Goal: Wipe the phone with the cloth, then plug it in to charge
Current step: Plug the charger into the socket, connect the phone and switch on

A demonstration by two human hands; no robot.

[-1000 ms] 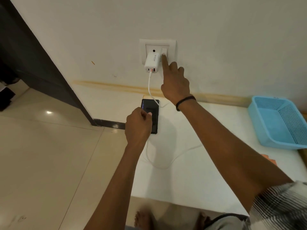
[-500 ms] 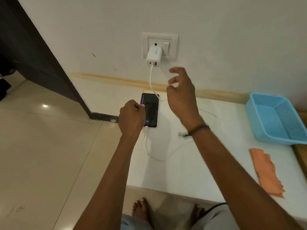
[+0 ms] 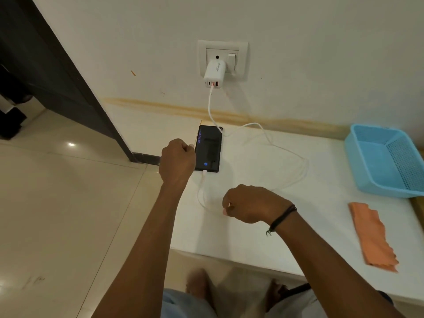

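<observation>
Phone [image 3: 209, 149] lies flat on the white bench [image 3: 263, 230], at its far left corner, with its screen lit and a charging cable [image 3: 286, 154] seated in its near end. That cable loops across the bench and climbs to the white charger [image 3: 214, 74], which sits in the wall socket [image 3: 222, 57] beside the switch [image 3: 231, 59]. The orange cloth [image 3: 371, 235] lies set aside at the right, near the blue basket [image 3: 387, 160], so wiping looks finished and the charging step seems all but done.

The left hand [image 3: 177, 160] is curled shut against the phone's left edge, steadying it; whether it truly pinches the edge I cannot tell. The right hand [image 3: 251, 203] hovers loosely closed over the near loop of cable, apparently holding nothing.

What remains, I judge, is only to let go and draw both hands away gently, without dragging the cable.

The phone sits close to the bench's left edge, with floor [image 3: 68, 214] beyond, so a push leftward could tip it off. The middle of the bench is open, crossed only by slack cable, which could snag a wrist.
</observation>
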